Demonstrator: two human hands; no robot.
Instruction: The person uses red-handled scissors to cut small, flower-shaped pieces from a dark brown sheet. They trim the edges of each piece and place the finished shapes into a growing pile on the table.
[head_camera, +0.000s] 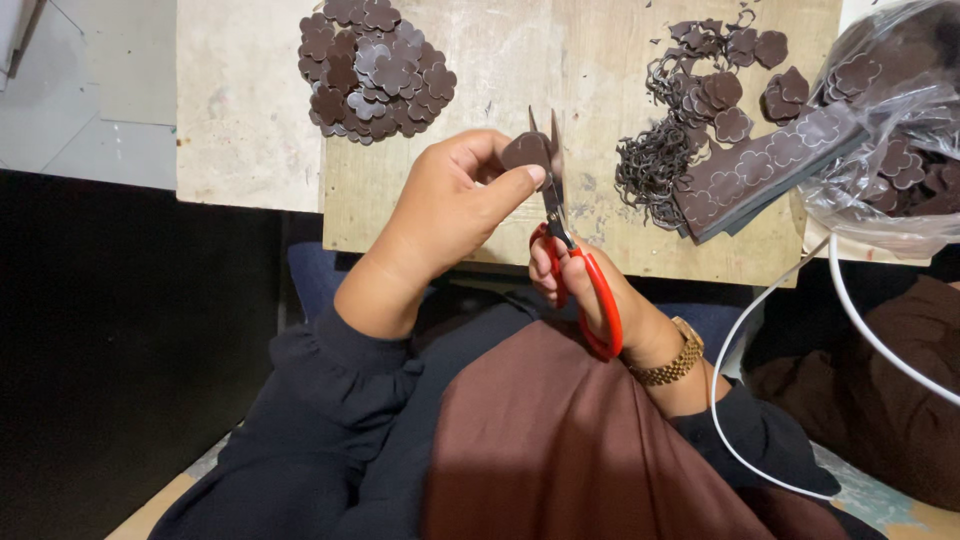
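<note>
brown is everywhere here: a small dark brown flower-shaped piece (526, 152) sits pinched in my left hand (450, 205), thumb pressed on its near face and the other fingers curled together behind it, clamped on the piece above the near edge of the desk (250, 120). my right hand (585, 290) works the red-handled scissors (570, 260), fingers closed through and around the red loops, wrist turned so a gold watch band (672, 362) shows. the scissor blades point up and away from me, slightly parted, and meet the right edge of the brown piece.

on the desk, well beyond my left hand, lies a heap of finished flower cutouts (372, 70), overlapping one another. to the right of the blades is a tangle of thin trimmed scraps (655, 165), with a few loose flowers (730, 95) just above it. beside the scraps rests a stack of brown strips (765, 170) stamped with flower outlines, its far end tucked under a clear plastic bag (885, 130) holding more of the brown stuff. a white cable (755, 320) hangs down from the desk's right edge and loops past my right sleeve. my lap is covered in brown cloth (570, 440), dark sleeves on both arms.
</note>
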